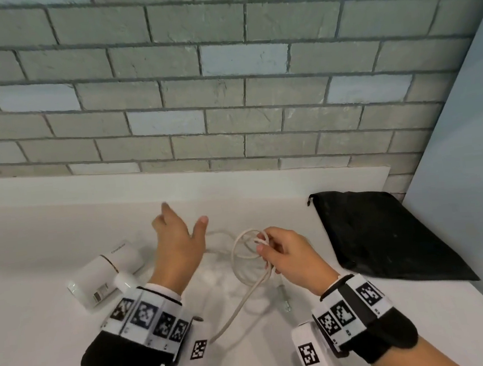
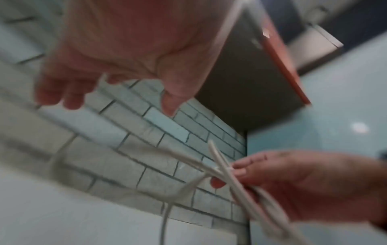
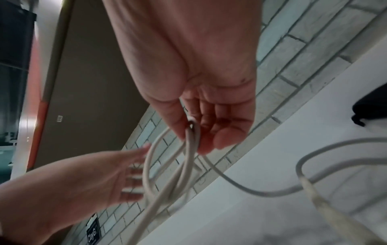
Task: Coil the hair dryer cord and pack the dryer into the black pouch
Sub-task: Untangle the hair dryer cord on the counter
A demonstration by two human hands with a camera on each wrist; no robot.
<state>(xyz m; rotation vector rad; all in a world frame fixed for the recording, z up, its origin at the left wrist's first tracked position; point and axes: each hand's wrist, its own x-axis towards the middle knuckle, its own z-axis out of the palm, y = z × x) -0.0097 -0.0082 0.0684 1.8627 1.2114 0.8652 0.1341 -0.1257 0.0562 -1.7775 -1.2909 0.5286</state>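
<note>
— Looking from the head view, where's the cord [image 1: 247, 248]?
— Its loops are pinched in the right hand [image 1: 292, 255] above the white desk [image 1: 43, 331]. The left hand [image 1: 178, 241] has a slack, spread grip on nothing. The hair dryer [image 1: 105, 275] lies left, the black pouch [image 1: 384, 228] right.
— Left wrist view?
— Blurred; fingers [image 2: 62, 92] hang loose, free of the cord.
— Right wrist view?
— Thumb and fingers [image 3: 220, 132] nip the gathered loops.
</note>
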